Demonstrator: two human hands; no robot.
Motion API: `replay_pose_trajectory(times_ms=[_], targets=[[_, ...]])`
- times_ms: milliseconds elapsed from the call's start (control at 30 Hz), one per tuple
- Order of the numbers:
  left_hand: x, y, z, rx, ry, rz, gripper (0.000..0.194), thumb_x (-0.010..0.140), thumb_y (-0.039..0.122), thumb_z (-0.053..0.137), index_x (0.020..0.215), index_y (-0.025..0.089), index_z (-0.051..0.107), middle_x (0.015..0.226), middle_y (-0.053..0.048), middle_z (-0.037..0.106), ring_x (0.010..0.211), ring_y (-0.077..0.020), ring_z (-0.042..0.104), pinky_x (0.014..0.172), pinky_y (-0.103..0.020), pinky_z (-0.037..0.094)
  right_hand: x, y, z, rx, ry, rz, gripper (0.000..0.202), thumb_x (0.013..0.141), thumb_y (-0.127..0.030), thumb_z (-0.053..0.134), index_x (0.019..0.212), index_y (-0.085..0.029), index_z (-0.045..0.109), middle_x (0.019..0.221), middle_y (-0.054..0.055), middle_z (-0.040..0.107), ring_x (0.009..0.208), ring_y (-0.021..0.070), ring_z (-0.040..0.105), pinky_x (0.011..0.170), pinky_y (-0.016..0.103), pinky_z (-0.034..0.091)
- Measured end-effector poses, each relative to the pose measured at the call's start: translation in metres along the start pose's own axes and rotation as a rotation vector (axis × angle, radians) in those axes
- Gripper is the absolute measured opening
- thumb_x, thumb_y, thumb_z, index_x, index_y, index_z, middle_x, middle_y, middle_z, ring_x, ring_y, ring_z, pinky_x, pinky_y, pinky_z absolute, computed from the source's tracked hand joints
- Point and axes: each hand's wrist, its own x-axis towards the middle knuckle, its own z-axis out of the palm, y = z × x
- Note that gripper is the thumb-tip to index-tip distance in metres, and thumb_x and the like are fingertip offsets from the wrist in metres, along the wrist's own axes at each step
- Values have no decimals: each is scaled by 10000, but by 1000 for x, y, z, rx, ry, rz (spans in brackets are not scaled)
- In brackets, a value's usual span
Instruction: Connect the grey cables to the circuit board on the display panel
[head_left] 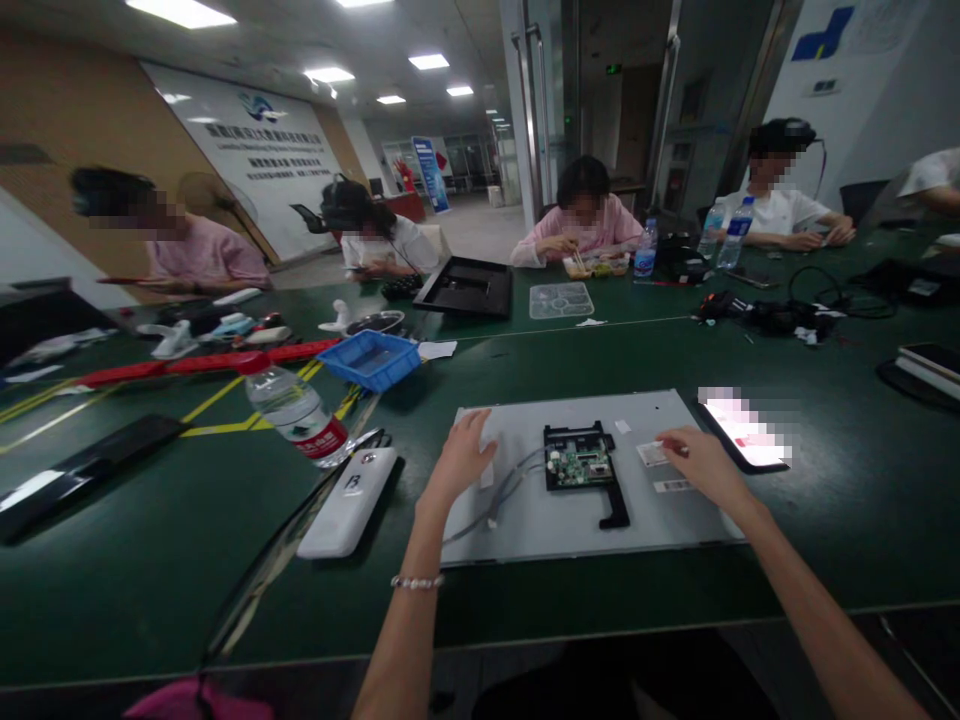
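A grey metal panel (570,515) lies flat on the green table in front of me. A small green circuit board (579,465) in a black bracket sits near its middle, with grey cables (504,495) running off to the left. My left hand (459,458) rests flat on the panel's left part, fingers apart, beside the cables. My right hand (701,462) lies on the panel's right part, fingertips touching a small white label (651,453). Neither hand grips anything.
A lit phone (744,432) lies right of the panel. To the left are a white device (349,500), a water bottle (296,410), a blue tray (371,358) and a red bar (187,366). Several people sit along the far side with bottles, cables and a black frame (465,288).
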Motion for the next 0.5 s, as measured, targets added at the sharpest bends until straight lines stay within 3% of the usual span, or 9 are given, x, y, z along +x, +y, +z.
replay_pose_trajectory(times_ms=[100, 267, 400, 500], targets=[[0, -13, 4, -20, -26, -27, 510, 718, 147, 542, 1225, 162, 484, 1230, -94, 502, 1149, -245, 459, 1012, -380, 333, 0, -2, -1, -1, 17, -25, 257, 809, -226, 477, 1008, -184, 634, 991, 69, 635, 849, 183, 604, 767, 312, 468], [2, -15, 9, -58, -5, -93, 352, 723, 153, 513, 1063, 161, 605, 1030, -85, 583, 908, -213, 576, 859, -338, 437, 9, -16, -2, -47, 21, -115, 276, 820, -215, 476, 1053, -195, 622, 1074, 80, 613, 968, 204, 576, 853, 347, 440], [2, -17, 9, -107, 18, -134, 286, 717, 162, 506, 967, 172, 643, 842, -47, 630, 754, -186, 579, 758, -305, 452, 26, -26, 3, -154, -26, -240, 278, 819, -225, 510, 1077, -201, 610, 1074, 83, 625, 1008, 213, 564, 878, 352, 423], [3, -20, 6, -162, 44, -168, 239, 712, 198, 518, 904, 180, 659, 837, -38, 649, 731, -177, 575, 732, -293, 451, 39, -29, 10, -271, -56, -314, 225, 822, -213, 524, 1022, -195, 626, 1029, 88, 643, 975, 213, 582, 844, 330, 432]])
